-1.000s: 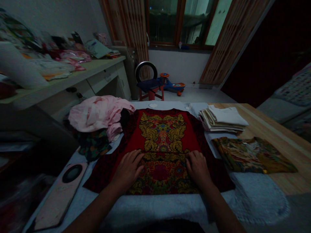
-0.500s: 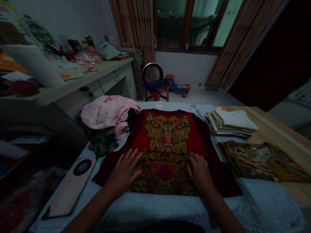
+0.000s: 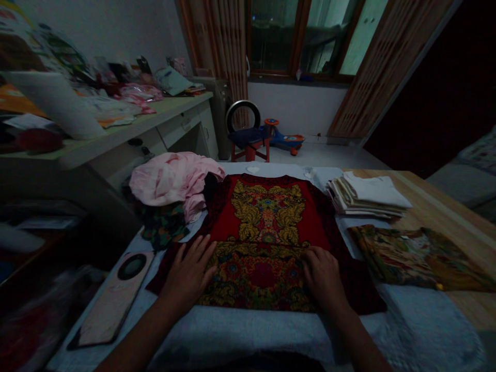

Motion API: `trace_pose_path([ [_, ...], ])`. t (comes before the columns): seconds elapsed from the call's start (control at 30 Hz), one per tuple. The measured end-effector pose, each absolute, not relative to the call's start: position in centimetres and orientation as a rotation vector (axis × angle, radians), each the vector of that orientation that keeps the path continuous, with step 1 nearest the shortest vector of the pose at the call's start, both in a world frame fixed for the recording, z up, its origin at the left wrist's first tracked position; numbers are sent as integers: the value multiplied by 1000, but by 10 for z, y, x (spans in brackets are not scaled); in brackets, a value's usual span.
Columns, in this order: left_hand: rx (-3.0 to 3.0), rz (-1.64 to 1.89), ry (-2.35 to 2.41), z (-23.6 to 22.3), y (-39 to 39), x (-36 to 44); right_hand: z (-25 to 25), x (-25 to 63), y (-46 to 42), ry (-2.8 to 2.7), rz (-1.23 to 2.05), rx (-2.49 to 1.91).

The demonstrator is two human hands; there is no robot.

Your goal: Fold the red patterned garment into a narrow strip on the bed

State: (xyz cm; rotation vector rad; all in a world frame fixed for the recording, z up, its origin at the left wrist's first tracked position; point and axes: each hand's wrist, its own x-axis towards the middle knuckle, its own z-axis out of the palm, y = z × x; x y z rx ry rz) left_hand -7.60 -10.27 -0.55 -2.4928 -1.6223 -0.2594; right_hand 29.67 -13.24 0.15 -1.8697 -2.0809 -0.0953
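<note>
The left hand (image 3: 188, 271) lies open on the red garment (image 3: 267, 217), with its fingers spread, and the right hand (image 3: 322, 276) rests on the same cloth with its fingers close together. Neither hand is pinching. Both are on the lower part of the garment, just below a straight fold that crosses it. The garment has a gold leaf pattern and dark sides, and it lies flat on a pale quilted cover (image 3: 248, 330), which is spread over a wooden bench (image 3: 437, 199).

Beside the garment on the left side are a crumpled pink cloth (image 3: 172, 178) and a dark flowered cloth (image 3: 163, 225) under it. On the right side are a stack of folded pale clothes (image 3: 366, 196) and a folded flowered cloth (image 3: 418, 258). A long pale pink board (image 3: 114, 299) with a dark oval lies near the left hand.

A white bench (image 3: 127, 129) along the wall carries papers and plastic bags. Further away, on the floor, stand a red stool (image 3: 248, 152) and a blue toy car (image 3: 284, 138), under a window (image 3: 294, 36) with curtains (image 3: 215, 51).
</note>
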Motion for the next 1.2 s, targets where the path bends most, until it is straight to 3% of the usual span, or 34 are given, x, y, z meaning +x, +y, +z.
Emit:
trace_pose_path([
  [0.23,-2716,-297,-1423,-8,-108,-53,-15,284,-136,-2201,-65,-1660],
  [1.2,-2668,-295,-1463,-13,-108,-52,-11,313,-119,-2178,-96,-1889],
])
